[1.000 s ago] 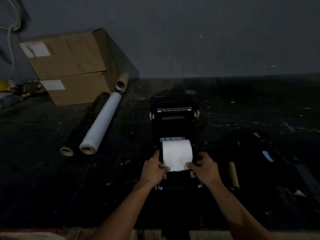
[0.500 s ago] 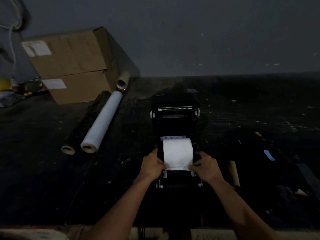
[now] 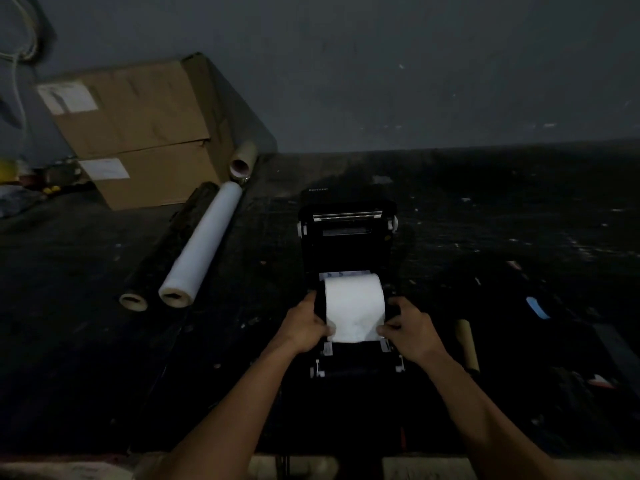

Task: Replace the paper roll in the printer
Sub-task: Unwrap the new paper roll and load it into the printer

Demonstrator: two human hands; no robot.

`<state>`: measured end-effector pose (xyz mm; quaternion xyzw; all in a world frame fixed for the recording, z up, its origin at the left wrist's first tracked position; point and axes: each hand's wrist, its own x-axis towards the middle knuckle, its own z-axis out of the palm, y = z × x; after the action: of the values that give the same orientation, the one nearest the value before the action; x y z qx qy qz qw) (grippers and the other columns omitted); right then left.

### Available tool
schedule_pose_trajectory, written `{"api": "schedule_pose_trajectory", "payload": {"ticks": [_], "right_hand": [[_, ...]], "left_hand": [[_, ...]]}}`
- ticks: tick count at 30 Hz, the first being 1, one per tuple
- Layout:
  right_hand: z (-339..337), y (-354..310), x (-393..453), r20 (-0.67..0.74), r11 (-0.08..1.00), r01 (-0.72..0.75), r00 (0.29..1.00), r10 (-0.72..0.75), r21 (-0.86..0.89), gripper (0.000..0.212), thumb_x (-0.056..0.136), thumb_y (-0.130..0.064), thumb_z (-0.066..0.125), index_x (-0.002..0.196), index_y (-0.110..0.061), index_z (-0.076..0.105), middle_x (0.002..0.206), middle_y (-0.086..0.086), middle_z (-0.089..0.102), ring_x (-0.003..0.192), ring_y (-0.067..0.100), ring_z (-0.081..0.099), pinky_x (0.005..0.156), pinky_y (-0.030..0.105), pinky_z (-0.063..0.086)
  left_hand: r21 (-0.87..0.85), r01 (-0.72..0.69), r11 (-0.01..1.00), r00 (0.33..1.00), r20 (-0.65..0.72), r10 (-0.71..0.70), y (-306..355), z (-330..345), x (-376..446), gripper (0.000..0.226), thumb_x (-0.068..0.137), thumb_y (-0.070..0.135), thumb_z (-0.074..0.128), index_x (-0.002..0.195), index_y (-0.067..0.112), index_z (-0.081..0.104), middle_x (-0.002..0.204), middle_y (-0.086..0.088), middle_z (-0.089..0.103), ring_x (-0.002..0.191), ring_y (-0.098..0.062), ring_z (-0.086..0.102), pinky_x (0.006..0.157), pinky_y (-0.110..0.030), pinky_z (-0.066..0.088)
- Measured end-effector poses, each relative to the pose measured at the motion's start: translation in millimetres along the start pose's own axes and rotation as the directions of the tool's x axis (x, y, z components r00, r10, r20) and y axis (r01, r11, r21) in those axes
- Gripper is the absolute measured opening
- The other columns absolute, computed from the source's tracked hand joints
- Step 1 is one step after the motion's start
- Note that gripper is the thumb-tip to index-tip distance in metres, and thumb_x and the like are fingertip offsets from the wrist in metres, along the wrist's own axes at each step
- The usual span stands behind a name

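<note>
A black printer (image 3: 347, 237) stands in the middle of the dark table with its lid swung up and back. A white paper roll (image 3: 354, 299) sits in its open bay, and a loose sheet hangs from the roll toward me. My left hand (image 3: 304, 327) pinches the sheet's left edge. My right hand (image 3: 410, 329) pinches its right edge. Both hands rest against the printer's sides, just behind its front roller bar (image 3: 356, 370).
A long white roll (image 3: 201, 244) and a dark roll (image 3: 166, 251) lie left of the printer. Cardboard boxes (image 3: 138, 133) stand at the back left with a cardboard tube (image 3: 243, 161) beside them. A brown empty core (image 3: 467, 344) lies right of my right hand.
The roll has sunk a little deeper into the bay, and both hands have shifted slightly along the sheet's edges. The view has nudged forward.
</note>
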<state>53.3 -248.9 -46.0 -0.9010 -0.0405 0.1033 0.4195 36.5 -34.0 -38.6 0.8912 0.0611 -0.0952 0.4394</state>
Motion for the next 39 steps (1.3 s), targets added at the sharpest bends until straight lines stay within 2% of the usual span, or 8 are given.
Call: {"api": "schedule_pose_trajectory", "payload": {"ticks": [9, 16, 18, 23, 26, 30, 34, 39], "right_hand": [[-6, -4, 4, 0.091, 0.998, 0.009, 0.996, -0.003, -0.064, 0.064, 0.079, -0.014, 0.071, 0.135, -0.008, 0.040, 0.099, 0.013, 0.070, 0.089, 0.021, 0.063, 0.069, 0.023, 0.048], [-7, -4, 2, 0.049, 1.000, -0.012, 0.999, 0.012, -0.001, 0.068, 0.075, -0.017, 0.075, 0.134, -0.009, 0.041, 0.099, 0.011, 0.073, 0.086, 0.016, 0.062, 0.063, 0.014, 0.043], [-8, -2, 2, 0.072, 1.000, -0.030, 0.997, 0.030, -0.006, 0.067, 0.075, -0.018, 0.075, 0.133, -0.008, 0.042, 0.099, 0.011, 0.073, 0.090, 0.017, 0.064, 0.064, 0.015, 0.044], [-10, -4, 6, 0.084, 0.996, -0.040, 0.995, 0.047, -0.084, 0.063, 0.071, -0.020, 0.078, 0.126, -0.008, 0.050, 0.097, 0.013, 0.071, 0.085, 0.018, 0.063, 0.047, 0.002, 0.036], [-11, -5, 8, 0.058, 0.996, -0.042, 0.997, 0.047, -0.078, 0.065, 0.067, -0.024, 0.081, 0.124, -0.011, 0.052, 0.094, 0.010, 0.071, 0.080, 0.013, 0.061, 0.049, 0.005, 0.037], [-8, -1, 7, 0.031, 0.998, -0.052, 0.998, 0.053, -0.045, 0.061, 0.069, -0.018, 0.079, 0.123, -0.008, 0.053, 0.091, 0.008, 0.074, 0.080, 0.010, 0.061, 0.054, 0.007, 0.039], [-9, 1, 9, 0.083, 0.994, -0.089, 0.992, 0.095, -0.067, 0.059, 0.071, -0.020, 0.079, 0.122, -0.006, 0.053, 0.098, 0.011, 0.073, 0.081, 0.011, 0.059, 0.055, 0.006, 0.040], [-16, -5, 13, 0.133, 0.988, -0.100, 0.984, 0.116, -0.120, 0.069, 0.067, -0.024, 0.081, 0.126, -0.006, 0.050, 0.111, 0.014, 0.068, 0.103, 0.023, 0.061, 0.075, 0.020, 0.043]], "left_hand": [[0.058, 0.044, 0.997, 0.998, 0.037, -0.046, 0, -1, 5, 0.072, 0.072, 0.012, 0.075, 0.136, 0.016, 0.044, 0.120, -0.009, 0.062, 0.103, -0.022, 0.059, 0.086, -0.022, 0.047], [0.190, 0.054, 0.980, 0.991, 0.107, -0.076, 2, -2, 9, 0.087, 0.072, 0.016, 0.075, 0.145, 0.018, 0.028, 0.140, -0.008, 0.047, 0.120, -0.023, 0.049, 0.097, -0.023, 0.041], [0.162, 0.061, 0.985, 0.992, 0.101, -0.078, 2, -3, 9, 0.089, 0.069, 0.019, 0.079, 0.144, 0.019, 0.031, 0.138, -0.007, 0.049, 0.118, -0.021, 0.051, 0.095, -0.022, 0.042], [0.026, 0.084, 0.996, 0.996, -0.006, -0.084, 0, -3, 7, 0.085, 0.063, 0.017, 0.083, 0.138, 0.016, 0.043, 0.124, -0.009, 0.061, 0.108, -0.021, 0.059, 0.090, -0.022, 0.047], [0.027, 0.069, 0.997, 0.998, 0.003, -0.069, -3, -1, 4, 0.089, 0.066, 0.013, 0.080, 0.143, 0.020, 0.035, 0.117, -0.013, 0.065, 0.103, -0.023, 0.063, 0.088, -0.023, 0.049], [0.092, 0.055, 0.994, 0.998, 0.031, -0.058, 0, -3, 3, 0.094, 0.067, 0.014, 0.080, 0.146, 0.017, 0.028, 0.128, -0.013, 0.059, 0.110, -0.026, 0.059, 0.096, -0.028, 0.047], [-0.044, 0.041, 0.998, 0.999, -0.006, -0.042, 2, -2, -2, 0.093, 0.063, 0.019, 0.085, 0.142, 0.019, 0.034, 0.119, -0.013, 0.065, 0.107, -0.025, 0.062, 0.096, -0.031, 0.049], [-0.083, 0.066, 0.994, 0.995, -0.067, -0.071, -1, 2, -3, 0.089, 0.068, 0.011, 0.080, 0.143, 0.019, 0.034, 0.111, -0.013, 0.067, 0.100, -0.022, 0.064, 0.090, -0.026, 0.050]]}}
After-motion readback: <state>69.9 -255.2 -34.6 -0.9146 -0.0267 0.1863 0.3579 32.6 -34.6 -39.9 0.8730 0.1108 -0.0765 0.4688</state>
